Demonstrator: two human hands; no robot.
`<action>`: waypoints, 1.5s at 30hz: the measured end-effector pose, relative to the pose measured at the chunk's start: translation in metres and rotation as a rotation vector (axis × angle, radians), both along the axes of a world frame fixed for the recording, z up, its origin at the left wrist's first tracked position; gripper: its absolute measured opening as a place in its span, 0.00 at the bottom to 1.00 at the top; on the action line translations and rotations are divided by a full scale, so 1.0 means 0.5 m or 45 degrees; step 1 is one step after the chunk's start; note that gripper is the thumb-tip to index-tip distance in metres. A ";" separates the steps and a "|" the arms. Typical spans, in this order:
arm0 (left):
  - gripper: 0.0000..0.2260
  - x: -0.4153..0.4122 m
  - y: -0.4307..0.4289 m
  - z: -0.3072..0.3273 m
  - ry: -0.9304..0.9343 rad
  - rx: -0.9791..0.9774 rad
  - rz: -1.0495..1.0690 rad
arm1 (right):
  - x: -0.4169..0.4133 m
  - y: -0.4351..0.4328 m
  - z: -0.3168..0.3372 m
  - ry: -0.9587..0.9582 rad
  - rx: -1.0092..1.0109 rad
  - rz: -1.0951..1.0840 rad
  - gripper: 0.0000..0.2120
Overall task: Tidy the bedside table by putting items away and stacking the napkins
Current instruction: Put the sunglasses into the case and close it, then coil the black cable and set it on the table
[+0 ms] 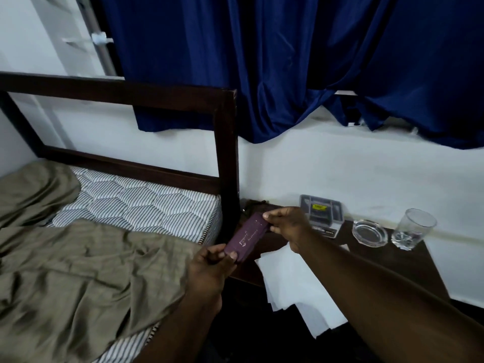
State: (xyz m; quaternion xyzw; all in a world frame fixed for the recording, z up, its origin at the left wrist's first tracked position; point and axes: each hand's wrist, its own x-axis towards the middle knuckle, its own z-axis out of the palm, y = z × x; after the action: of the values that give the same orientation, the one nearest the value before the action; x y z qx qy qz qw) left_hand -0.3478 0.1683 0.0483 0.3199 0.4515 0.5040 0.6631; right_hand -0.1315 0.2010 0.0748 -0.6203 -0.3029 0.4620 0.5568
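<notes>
A long purple case (247, 238) with pale lettering is held over the left end of the dark bedside table (408, 263). My left hand (212, 268) grips its near end. My right hand (286, 225) pinches its far end. White napkins (290, 281) lie spread loosely across the table's front edge, partly under my right forearm, some hanging over the edge. A small clear plastic box (323, 212) with a yellow label stands at the back of the table against the wall.
A glass ashtray (369, 233) and a clear drinking glass (412, 229) stand at the table's back right. The dark wooden bed frame (226, 166) rises just left of the table. An olive sheet (78, 271) covers the striped mattress (146, 203). Blue curtains (288, 61) hang above.
</notes>
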 end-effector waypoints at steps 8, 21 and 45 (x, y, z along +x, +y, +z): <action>0.10 0.007 0.021 -0.112 0.169 -0.168 0.034 | -0.034 0.088 -0.128 -0.396 -0.144 0.032 0.05; 0.09 0.014 0.072 -0.181 0.410 -0.348 0.049 | -0.042 0.133 -0.220 -0.643 -0.195 0.123 0.02; 0.11 0.137 0.066 -0.125 1.716 0.960 -0.150 | 0.094 0.118 -0.196 -1.374 -0.261 0.311 0.16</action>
State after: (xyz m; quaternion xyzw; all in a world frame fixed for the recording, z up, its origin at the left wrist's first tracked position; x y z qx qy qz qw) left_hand -0.2793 0.2012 -0.0143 0.7852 0.5376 0.2842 0.1171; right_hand -0.0846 0.2601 -0.0231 -0.7800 -0.5681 0.1672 0.2023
